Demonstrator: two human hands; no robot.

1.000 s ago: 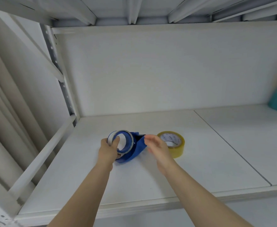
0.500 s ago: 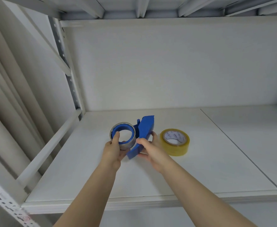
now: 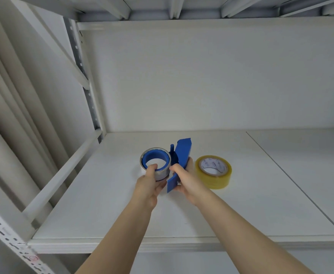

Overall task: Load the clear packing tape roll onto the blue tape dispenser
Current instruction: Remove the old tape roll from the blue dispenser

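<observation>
White metal shelving fills my view, and the work sits on the shelf board in front of me, with the back panel blank behind it. A second ago the dispenser lay nearly flat on the board with my right hand only reaching toward it; now that hand has closed round its lower body and stood it up on edge, the flat blue plate rising behind the roll. My left hand is wrapped on the roll from below, thumb hooked over the near rim into the core, fingers under the grey outer wall. I can see a blue ring lining the inside of the roll, so I judge the core is already over the dispenser's hub, or very nearly so; whether it is pushed fully home I cannot tell, since the joint is hidden by the roll itself. If it is seated, what remains is drawing the free end of the tape toward the cutter, and I cannot make out that end.

Just right of the dispenser lies a yellow tape roll, flat on the board and close to my right knuckles though not touching them. It is not the roll the task wants and could be nudged if I swing the dispenser that way. A teal thing shows at the far right edge, well apart from the dispenser. Left of the roll the shelf's rail and upright stand clear of my hands.
</observation>
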